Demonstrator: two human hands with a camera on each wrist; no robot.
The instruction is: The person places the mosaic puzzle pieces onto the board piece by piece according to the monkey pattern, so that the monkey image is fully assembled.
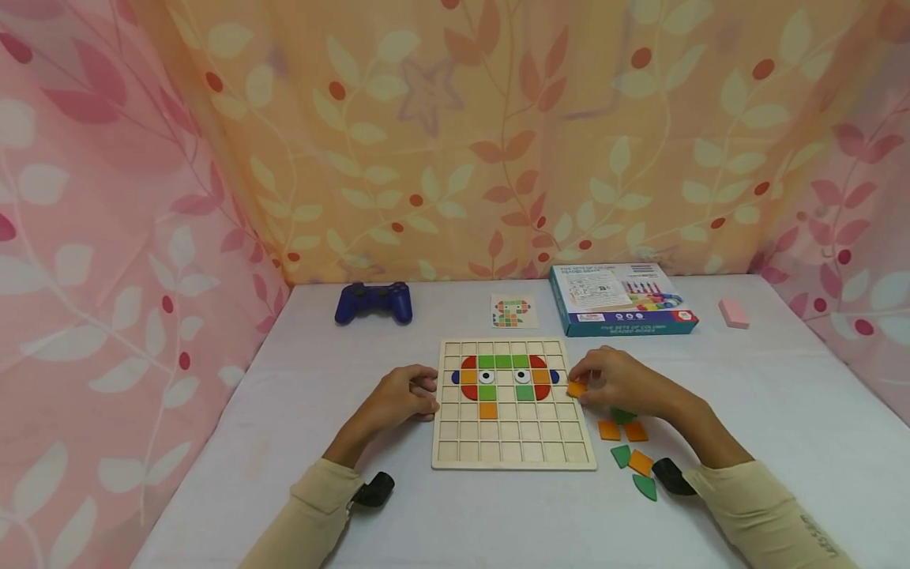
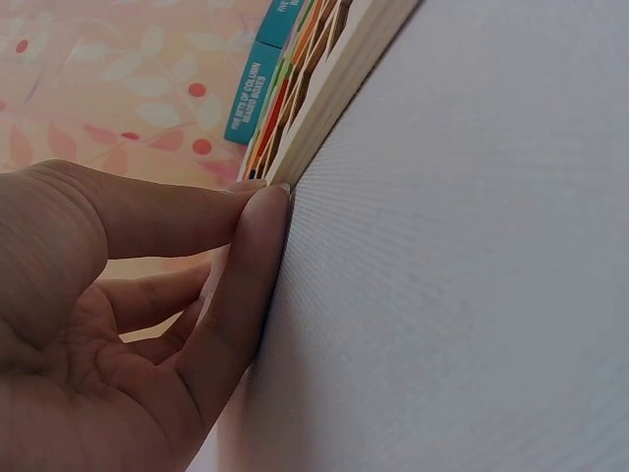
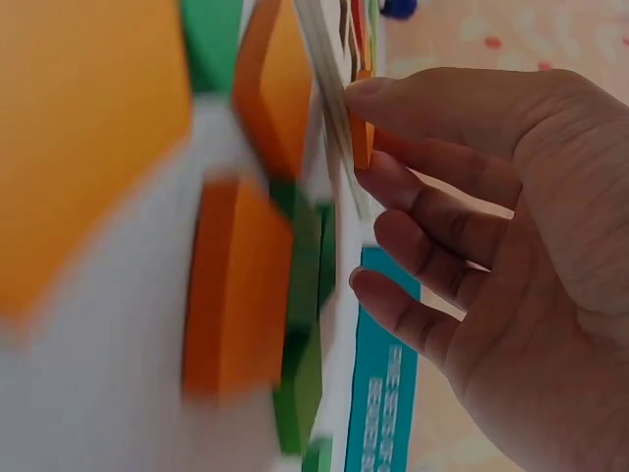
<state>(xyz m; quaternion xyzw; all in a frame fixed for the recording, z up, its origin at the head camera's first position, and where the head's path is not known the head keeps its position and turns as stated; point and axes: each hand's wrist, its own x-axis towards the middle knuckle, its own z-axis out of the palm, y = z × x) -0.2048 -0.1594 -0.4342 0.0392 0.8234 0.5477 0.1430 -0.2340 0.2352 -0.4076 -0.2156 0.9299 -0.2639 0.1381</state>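
Observation:
A wooden grid board (image 1: pixel 512 453) lies on the table with red, green, orange, blue and eye-patterned tiles set in its upper squares. One orange tile (image 1: pixel 488 410) sits below the others. At the board's left edge, my left hand (image 1: pixel 398 399) pinches the rim between thumb and finger, close up in the left wrist view (image 2: pixel 147 295). My right hand (image 1: pixel 626 383) holds an orange square tile (image 3: pixel 363 133) between thumb and fingertips over the board's right edge. Loose orange tiles (image 1: pixel 609 430) and green quarter-round tiles (image 1: pixel 644 487) lie below that hand.
Behind the board lies a small pattern card (image 1: pixel 514 311). A teal and white box (image 1: pixel 626 300) stands at the back right, near a pink block (image 1: pixel 734 313). A blue game controller (image 1: pixel 374 303) lies at the back left. Patterned curtains (image 1: pixel 455 142) surround the table.

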